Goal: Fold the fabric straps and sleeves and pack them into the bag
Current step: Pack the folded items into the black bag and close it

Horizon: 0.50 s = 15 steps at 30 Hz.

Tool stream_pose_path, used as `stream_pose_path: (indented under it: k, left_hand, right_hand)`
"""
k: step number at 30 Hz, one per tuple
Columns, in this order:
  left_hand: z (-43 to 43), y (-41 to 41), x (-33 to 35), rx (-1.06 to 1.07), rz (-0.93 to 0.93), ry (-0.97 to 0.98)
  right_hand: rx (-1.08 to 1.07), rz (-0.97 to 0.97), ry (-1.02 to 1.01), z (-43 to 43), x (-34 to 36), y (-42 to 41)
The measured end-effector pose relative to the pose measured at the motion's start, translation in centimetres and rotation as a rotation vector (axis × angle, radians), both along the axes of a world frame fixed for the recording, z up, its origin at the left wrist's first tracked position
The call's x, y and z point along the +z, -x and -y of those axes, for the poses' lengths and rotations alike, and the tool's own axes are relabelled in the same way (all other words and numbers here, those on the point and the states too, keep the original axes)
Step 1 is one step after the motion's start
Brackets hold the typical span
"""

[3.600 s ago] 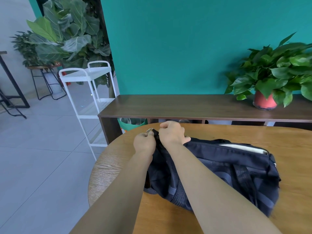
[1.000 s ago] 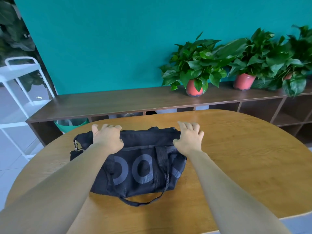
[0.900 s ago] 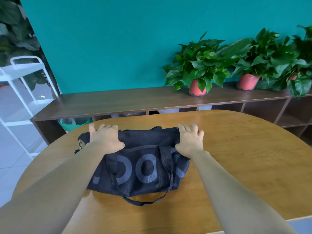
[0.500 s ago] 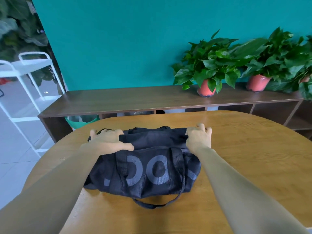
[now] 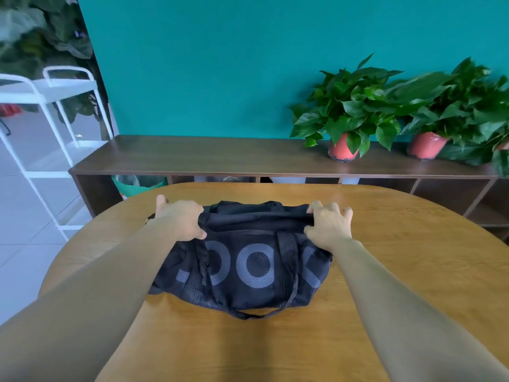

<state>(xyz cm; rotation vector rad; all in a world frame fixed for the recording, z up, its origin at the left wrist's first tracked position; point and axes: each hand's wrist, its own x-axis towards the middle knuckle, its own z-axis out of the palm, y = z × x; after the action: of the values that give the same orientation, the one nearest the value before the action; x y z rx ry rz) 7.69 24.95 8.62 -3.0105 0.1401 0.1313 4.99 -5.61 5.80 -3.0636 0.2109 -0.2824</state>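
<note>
Slippage worries me: left hand [image 5: 180,219] and right hand [image 5: 329,226] clamp the bag [image 5: 256,268] ends, where bunched fabric could pull free

A teal wall [image 5: 220,64] is rising beyond the worktop's [image 5: 413,271] far edge; a low brown shelf unit [image 5: 220,158] is standing against it, carrying potted plants [image 5: 347,111]. A white cart [image 5: 55,89] is standing on pale floor tiles [image 5: 22,216] off the left edge.

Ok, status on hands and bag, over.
Left hand gripping bag left end, right hand gripping right end. Bag lying on table, handle loop loose at front. Nothing in the way.
</note>
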Motion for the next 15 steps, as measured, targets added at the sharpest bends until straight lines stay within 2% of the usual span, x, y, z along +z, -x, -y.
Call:
stream_pose_path:
  k: [2, 4, 8, 15]
  left_hand:
    - [-0.3, 0.1, 0.0, 0.002, 0.013, 0.016]
    - [-0.3, 0.3, 0.0, -0.004, 0.024, 0.021]
    - [-0.7, 0.5, -0.1, -0.013, 0.050, -0.009]
    - [-1.0, 0.9, 0.8, -0.026, 0.153, 0.063]
  right_hand:
    - [-0.010, -0.117, 0.033, -0.1, -0.1, 0.2]
    - [-0.033, -0.155, 0.118, -0.3, -0.1, 0.3]
    - [-0.059, -0.087, 0.079, -0.7, 0.2, 0.2]
    - [-0.103, -0.017, 0.086, -0.9, 1.5, 0.6]
